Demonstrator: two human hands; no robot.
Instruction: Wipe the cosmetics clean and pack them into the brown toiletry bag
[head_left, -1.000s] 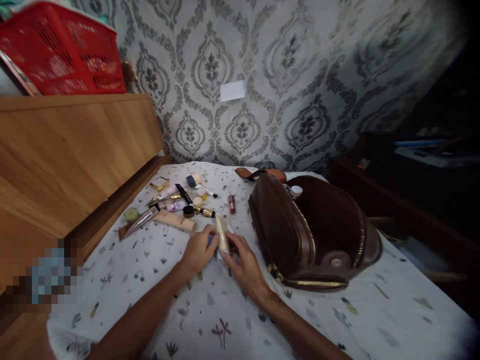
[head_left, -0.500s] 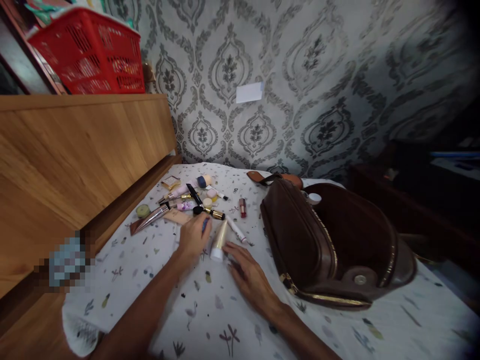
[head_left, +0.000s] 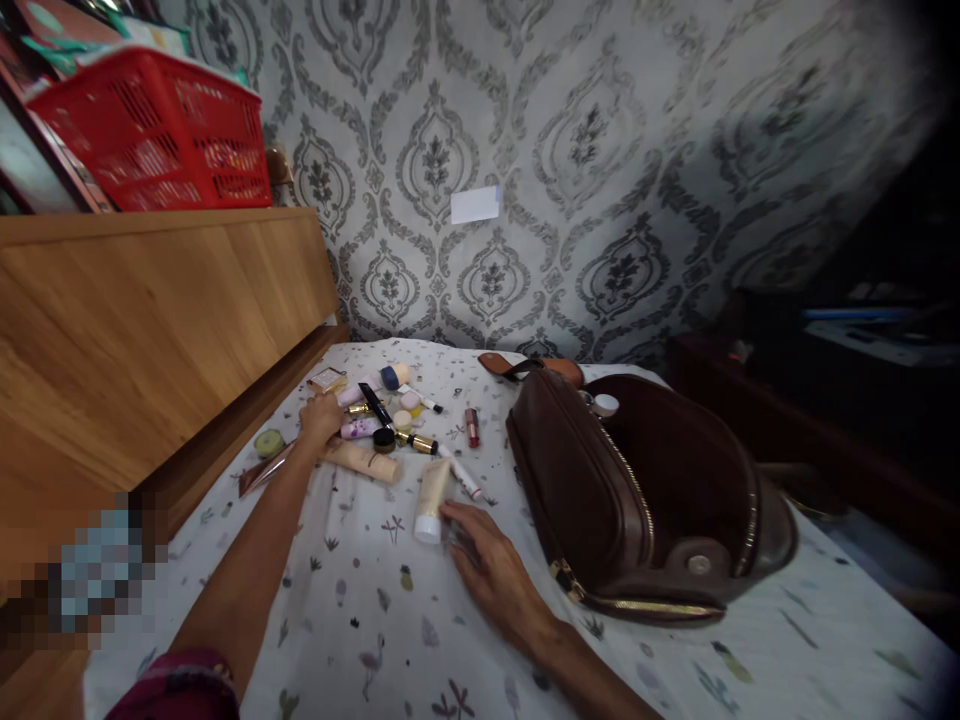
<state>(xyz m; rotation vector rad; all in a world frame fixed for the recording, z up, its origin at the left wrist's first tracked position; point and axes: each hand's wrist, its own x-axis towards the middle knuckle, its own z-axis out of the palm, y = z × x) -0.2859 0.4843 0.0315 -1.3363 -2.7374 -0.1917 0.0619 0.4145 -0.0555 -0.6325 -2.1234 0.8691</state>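
Observation:
My left hand is over the left side of a cosmetics pile, fingers curled down and mostly hidden; what they hold, if anything, cannot be seen. Beside it lie a shiny rose-brown tube, partly behind my forearm, a beige tube and a lilac patterned tube. My right hand rests low over the cloth, fingers loosely apart, fingertips by the white cap of a cream squeeze tube. A white pen-like stick lies just beyond that tube.
A brown zip bag stands unzipped on the right, with a white round lid at its opening. A small red-brown bottle and a green round jar flank the pile. Wooden furniture borders the left, under a red basket.
My left hand has moved left and away, from beside the cream tube to the pile's left side, uncovering the beige tube. My right hand stays by the cream tube. The view has shifted slightly.

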